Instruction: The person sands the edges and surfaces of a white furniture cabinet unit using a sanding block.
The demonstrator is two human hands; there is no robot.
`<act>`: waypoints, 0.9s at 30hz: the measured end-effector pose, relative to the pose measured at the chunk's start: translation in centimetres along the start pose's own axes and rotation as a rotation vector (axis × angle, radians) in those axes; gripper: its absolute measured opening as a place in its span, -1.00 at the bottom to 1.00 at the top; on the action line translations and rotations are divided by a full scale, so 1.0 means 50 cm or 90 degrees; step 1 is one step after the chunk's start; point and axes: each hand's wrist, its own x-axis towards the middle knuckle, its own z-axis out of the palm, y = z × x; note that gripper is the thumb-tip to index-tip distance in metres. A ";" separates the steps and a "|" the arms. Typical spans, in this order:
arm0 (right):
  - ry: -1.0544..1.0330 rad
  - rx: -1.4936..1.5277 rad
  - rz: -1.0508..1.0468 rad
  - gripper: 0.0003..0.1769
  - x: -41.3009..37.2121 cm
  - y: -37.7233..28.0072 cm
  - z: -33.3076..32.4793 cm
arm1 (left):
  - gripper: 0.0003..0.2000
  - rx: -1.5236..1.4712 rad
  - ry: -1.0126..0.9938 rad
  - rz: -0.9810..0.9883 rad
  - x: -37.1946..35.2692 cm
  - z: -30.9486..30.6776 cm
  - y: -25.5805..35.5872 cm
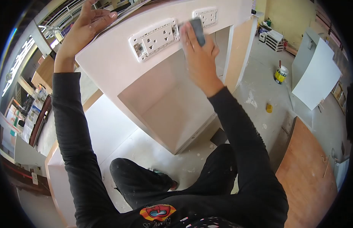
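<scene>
My right hand [199, 57] is wrapped round a dark grey block [198, 32] and holds it against the pale front panel [108, 62] of a cabinet. The hand is slightly blurred. On its left sits a white double socket [155, 40], with an exposed metal screw area at its left end. A second white socket [207, 18] lies just beyond the block. My left hand [87, 28] rests at the cabinet's top left edge, fingers apart, beside some thin sheets [125, 14]. Below the sockets the cabinet has an open recess [165, 95].
A paint can [281, 74] with a brush and a yellow object [269, 108] stand on the floor to the right. A brown board [307, 174] lies at lower right, a white panel [317, 70] farther back. My knees are under the cabinet.
</scene>
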 end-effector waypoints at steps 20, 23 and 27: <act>-0.094 -0.170 -0.040 0.12 0.016 0.006 -0.051 | -0.27 -0.013 0.006 -0.051 0.041 -0.030 -0.093; -0.081 0.067 -0.025 0.26 0.042 0.003 -0.076 | -0.24 -0.004 0.014 -0.042 0.041 -0.029 -0.092; -0.029 0.109 -0.098 0.33 0.088 0.023 -0.076 | -0.22 -0.010 -0.016 -0.021 0.041 -0.050 -0.139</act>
